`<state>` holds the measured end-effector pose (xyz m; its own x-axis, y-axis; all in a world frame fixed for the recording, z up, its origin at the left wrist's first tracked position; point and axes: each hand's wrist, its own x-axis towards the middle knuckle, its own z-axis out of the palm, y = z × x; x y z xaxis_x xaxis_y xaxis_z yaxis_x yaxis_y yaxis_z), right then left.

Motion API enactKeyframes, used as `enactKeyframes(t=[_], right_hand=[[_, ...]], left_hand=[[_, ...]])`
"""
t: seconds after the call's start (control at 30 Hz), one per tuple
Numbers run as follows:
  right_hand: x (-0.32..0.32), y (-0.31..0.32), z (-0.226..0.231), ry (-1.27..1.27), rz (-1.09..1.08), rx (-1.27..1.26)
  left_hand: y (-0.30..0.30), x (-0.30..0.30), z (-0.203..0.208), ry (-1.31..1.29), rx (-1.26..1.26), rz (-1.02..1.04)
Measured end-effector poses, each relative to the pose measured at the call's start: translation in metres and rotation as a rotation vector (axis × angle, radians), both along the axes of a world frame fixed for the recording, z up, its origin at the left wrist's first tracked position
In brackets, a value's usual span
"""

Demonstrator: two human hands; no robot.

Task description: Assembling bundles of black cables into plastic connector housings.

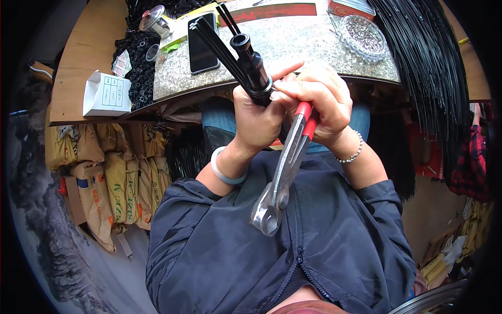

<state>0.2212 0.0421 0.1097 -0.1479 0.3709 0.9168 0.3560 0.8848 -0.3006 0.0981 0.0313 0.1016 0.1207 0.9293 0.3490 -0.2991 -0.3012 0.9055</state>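
Note:
My left hand (pixel 252 121) is closed around the lower end of a black tubular part (pixel 253 68) with an open round top. Thin black rods (pixel 215 48) run alongside it in a bundle, tilted up and to the left. My right hand (pixel 328 98) grips a pair of pliers (pixel 286 166) by its red handles, with the metal jaws pointing back toward my chest. The right thumb and fingertips meet at the base of the black part, touching the left hand. Whether a small piece sits between those fingertips is hidden.
On the stone-topped table (pixel 172 86) lie a black phone (pixel 203 49), a glass dish of small metal pieces (pixel 363 37) and a pile of black rings (pixel 138 78). A white box (pixel 107 94) stands at left. Long black rods (pixel 429 52) drape over the right edge. Sacks (pixel 94 193) stand lower left.

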Motion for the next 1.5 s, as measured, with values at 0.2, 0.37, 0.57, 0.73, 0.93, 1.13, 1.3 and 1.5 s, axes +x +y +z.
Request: enactKeyframes(t=[0.2,0.37,0.57,0.73,0.93,1.13,1.3,1.5], right_hand=[[-0.003,0.005,0.003,0.011,0.007,0.038],[0.000,0.008,0.005,-0.038,-0.007,0.090],[-0.001,0.010,0.000,-0.017,0.007,0.105],[-0.002,0.010,-0.001,-0.024,0.010,0.084],[-0.002,0.010,0.000,-0.016,0.007,0.083],[0.003,0.012,0.006,0.092,0.271,-0.298],[0.014,0.010,0.028,0.077,0.162,-0.824],[0.054,-0.010,0.047,-0.288,0.270,-1.273]], left_hand=[[0.001,-0.002,-0.002,0.028,0.017,-0.016],[0.000,-0.003,-0.002,0.029,-0.008,-0.027],[0.000,-0.003,-0.004,0.051,-0.008,0.001],[0.002,-0.003,-0.005,0.025,0.010,-0.021],[0.005,-0.001,-0.006,0.050,0.069,0.011],[0.003,-0.012,-0.008,0.075,0.037,-0.001],[0.008,-0.012,0.007,0.191,-0.014,-0.036],[0.019,-0.019,0.010,-0.111,-0.177,-0.022]])
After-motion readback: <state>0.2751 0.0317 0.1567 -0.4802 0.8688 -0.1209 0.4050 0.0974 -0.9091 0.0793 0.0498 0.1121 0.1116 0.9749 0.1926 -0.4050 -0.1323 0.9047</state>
